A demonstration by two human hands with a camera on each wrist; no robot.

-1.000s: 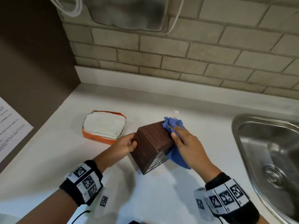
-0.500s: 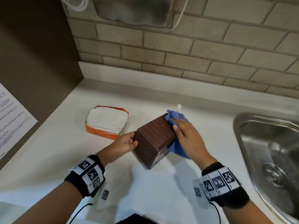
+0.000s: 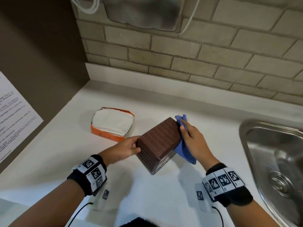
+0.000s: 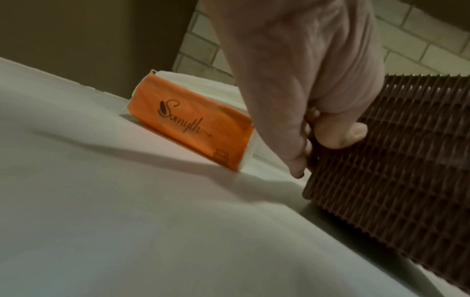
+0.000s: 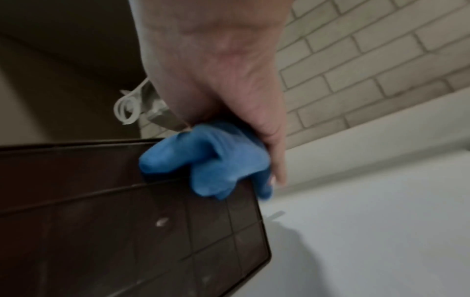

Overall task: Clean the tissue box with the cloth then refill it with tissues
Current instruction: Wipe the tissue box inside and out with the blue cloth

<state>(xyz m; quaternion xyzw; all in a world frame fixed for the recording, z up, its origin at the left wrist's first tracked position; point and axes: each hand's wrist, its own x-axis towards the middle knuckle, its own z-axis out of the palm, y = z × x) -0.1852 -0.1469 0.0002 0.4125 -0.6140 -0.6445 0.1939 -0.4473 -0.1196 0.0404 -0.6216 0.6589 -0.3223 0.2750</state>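
The brown ribbed tissue box (image 3: 158,142) lies tipped on its side on the white counter (image 3: 65,161). My left hand (image 3: 131,147) grips its near-left edge, thumb on the ribbed wall (image 4: 396,160). My right hand (image 3: 192,139) presses the blue cloth (image 3: 183,151) with straight fingers against the box's gridded right face (image 5: 122,221). The bunched cloth (image 5: 211,160) bulges out under the hand near the far corner. An orange tissue pack (image 3: 113,124), open with white tissues showing, lies left of the box (image 4: 193,124).
A steel sink (image 3: 275,161) is set into the counter at the right. A brick wall (image 3: 196,63) runs behind, with a metal dispenser (image 3: 142,12) and white cable above. A brown side wall with a paper notice (image 3: 14,115) stands at the left.
My right hand has slid the cloth a little toward the box's far edge. The left hand keeps its hold on the box. The tissue pack has not moved.
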